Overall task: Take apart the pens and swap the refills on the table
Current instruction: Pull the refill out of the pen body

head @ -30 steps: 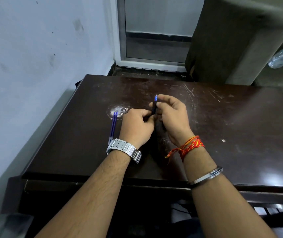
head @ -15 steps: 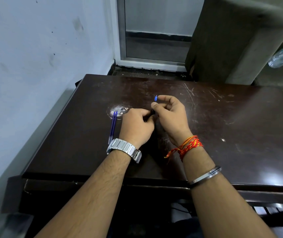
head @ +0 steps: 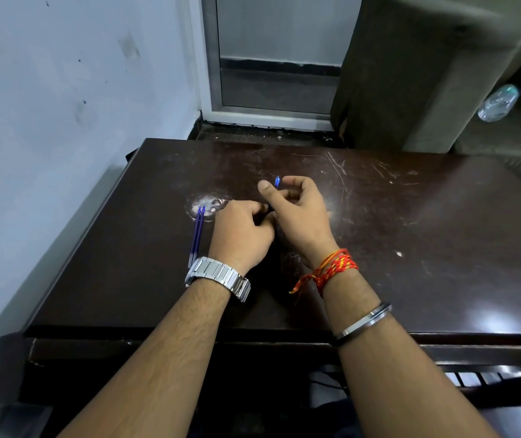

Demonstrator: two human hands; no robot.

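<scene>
Both hands meet over the middle of the dark brown table (head: 410,216). They hold a dark pen between them, and only its blue tip (head: 277,180) sticks out past my right fingers. My left hand (head: 240,232), with a metal watch on the wrist, is closed in a fist around the pen's near end. My right hand (head: 300,213) curls its fingers around the far end by the tip, while its thumb stands free, pointing up. Two thin blue refills (head: 197,235) lie side by side on the table just left of my left hand.
A pale wall runs along the table's left edge. Beyond the far edge are a white-framed glass door (head: 272,58) and a dark upholstered seat (head: 395,74). A clear plastic bottle (head: 497,104) lies at the far right. A whitish scuffed patch (head: 208,203) marks the tabletop.
My right thumb has lifted off the pen and now points up beside the blue tip. Both hands and the two refills stay where they were.
</scene>
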